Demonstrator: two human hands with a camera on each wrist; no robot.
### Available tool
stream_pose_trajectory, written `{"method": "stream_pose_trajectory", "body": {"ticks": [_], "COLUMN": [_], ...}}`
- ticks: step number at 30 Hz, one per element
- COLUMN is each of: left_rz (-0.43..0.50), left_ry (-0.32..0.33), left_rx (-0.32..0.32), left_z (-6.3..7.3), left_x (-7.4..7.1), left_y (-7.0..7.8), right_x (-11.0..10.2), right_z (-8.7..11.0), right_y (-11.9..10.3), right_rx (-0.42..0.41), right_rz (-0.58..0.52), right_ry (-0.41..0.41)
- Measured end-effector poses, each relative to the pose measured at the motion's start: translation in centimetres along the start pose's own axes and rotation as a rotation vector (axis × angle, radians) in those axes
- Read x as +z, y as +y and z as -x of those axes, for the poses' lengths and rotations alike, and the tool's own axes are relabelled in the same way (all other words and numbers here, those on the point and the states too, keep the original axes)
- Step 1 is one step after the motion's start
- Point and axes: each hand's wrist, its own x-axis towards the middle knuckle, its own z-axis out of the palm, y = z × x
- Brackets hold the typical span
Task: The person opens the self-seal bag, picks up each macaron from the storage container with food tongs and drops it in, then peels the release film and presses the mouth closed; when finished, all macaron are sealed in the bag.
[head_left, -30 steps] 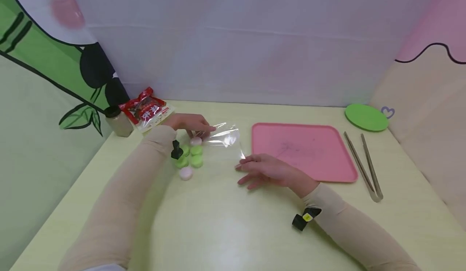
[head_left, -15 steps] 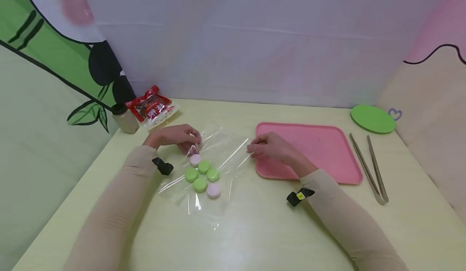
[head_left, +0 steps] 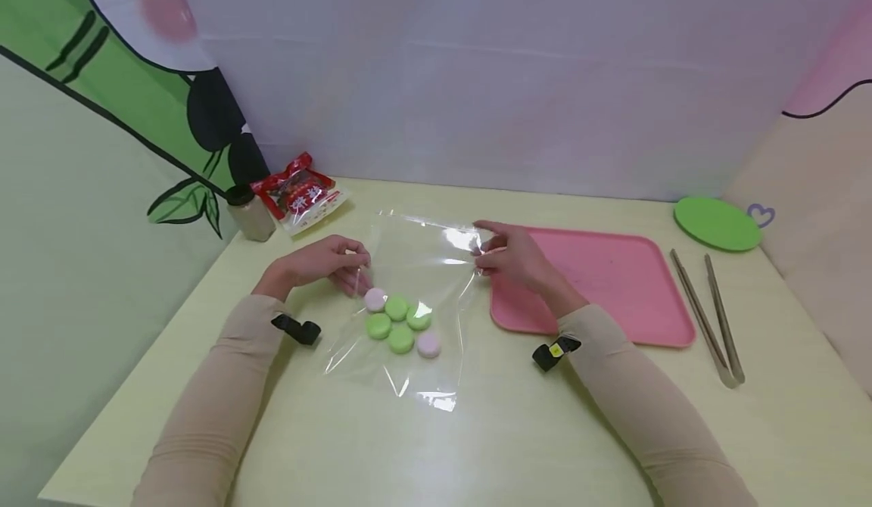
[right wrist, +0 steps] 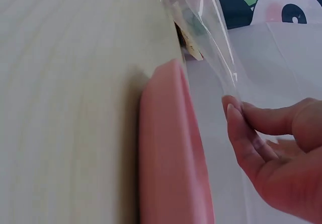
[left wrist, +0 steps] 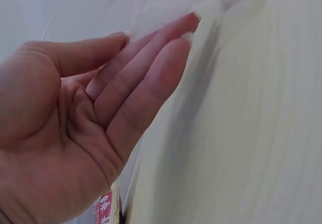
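Observation:
A clear plastic bag [head_left: 422,272] is stretched between my two hands above the table. Several green discs [head_left: 400,340] and two pale pink discs [head_left: 428,344] show through its lower part and seem to lie inside it. My left hand [head_left: 323,263] holds the bag's left edge between thumb and fingers; in the left wrist view the film [left wrist: 166,5] runs past the fingertips. On the other side, my right hand [head_left: 521,261] pinches the right edge, its index finger stretched out. The right wrist view shows thumb and finger closed on the film [right wrist: 216,38].
Right of the bag lies a pink tray [head_left: 613,284], partly behind my right hand. Metal tongs [head_left: 708,325] and a green round plate [head_left: 717,223] are farther right. A red snack packet [head_left: 300,193] and a dark-lidded jar [head_left: 250,216] stand at the back left.
Both hands have drawn the bag up and spread it wide. The discs have shifted right and turned with it. My right hand has moved away from me, from loose near the bag's edge to pinching it.

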Motion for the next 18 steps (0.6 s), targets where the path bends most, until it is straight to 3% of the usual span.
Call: {"method": "stream_pose_trajectory", "body": {"ticks": [4,7,9,18], "left_rz": [0.009,0.014,0.01,-0.008], "left_ry": [0.049,0.066,0.069,0.087], "left_rx": [0.009,0.017,0.035,0.095], "left_z": [-0.34,-0.47,-0.44,-0.57], "left_x": [0.16,0.29,0.22,-0.07], "left_y": [0.11,0.19,0.19,0.35], "right_x": [0.25,0.57,0.72,0.18], "right_z": [-0.26,-0.2,-0.07,0.01], "right_y": [0.22,0.37,0.28,0.36], "right_rx": [0.078,0.177,0.201,0.064], "right_rz": [-0.034,0.012,0.071,0.091], "right_ry": [0.042,0.001,-0.016,-0.043]}}
